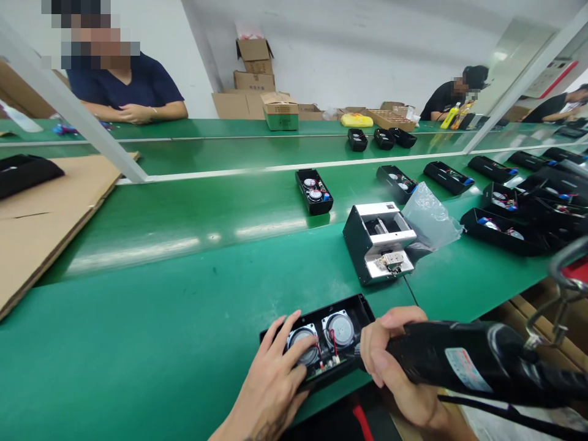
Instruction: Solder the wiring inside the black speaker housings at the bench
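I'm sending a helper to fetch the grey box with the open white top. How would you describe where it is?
On the green conveyor belt, look just beyond the person's hands. The grey box stands alone mid-belt, beside a crumpled clear plastic bag. Unlike the low black speaker trays around it, it is taller, with a white top.

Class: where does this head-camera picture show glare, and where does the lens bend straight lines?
Head view: overhead light glares in pale streaks on the green belt; the white frame bars lean outward towards the edges; the electric screwdriver looms large in the right hand.
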The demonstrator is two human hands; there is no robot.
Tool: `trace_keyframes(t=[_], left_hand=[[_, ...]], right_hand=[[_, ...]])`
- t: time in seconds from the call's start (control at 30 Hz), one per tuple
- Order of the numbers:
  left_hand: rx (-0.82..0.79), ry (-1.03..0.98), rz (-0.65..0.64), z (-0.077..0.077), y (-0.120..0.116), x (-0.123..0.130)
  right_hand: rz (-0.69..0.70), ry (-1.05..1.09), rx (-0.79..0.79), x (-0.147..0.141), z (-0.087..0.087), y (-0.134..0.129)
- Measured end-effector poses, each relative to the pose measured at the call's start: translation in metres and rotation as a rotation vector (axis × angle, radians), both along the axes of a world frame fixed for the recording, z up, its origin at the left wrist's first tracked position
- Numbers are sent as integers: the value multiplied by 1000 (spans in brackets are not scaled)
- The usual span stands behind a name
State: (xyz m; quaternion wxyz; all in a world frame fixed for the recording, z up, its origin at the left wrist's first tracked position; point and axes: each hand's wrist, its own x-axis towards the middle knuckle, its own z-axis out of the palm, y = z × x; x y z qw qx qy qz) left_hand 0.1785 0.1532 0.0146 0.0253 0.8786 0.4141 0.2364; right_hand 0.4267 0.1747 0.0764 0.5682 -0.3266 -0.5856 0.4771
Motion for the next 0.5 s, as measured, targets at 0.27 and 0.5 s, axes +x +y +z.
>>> trace_keyframes(t=[0.27, 0.5], left_hand=[[18, -12, 1, -2, -3, 2], [7, -44, 8, -2, -4, 3]], right_hand=[[-37, -37, 142, -15, 16, -2], [-137, -110, 209, -27, 13, -5]])
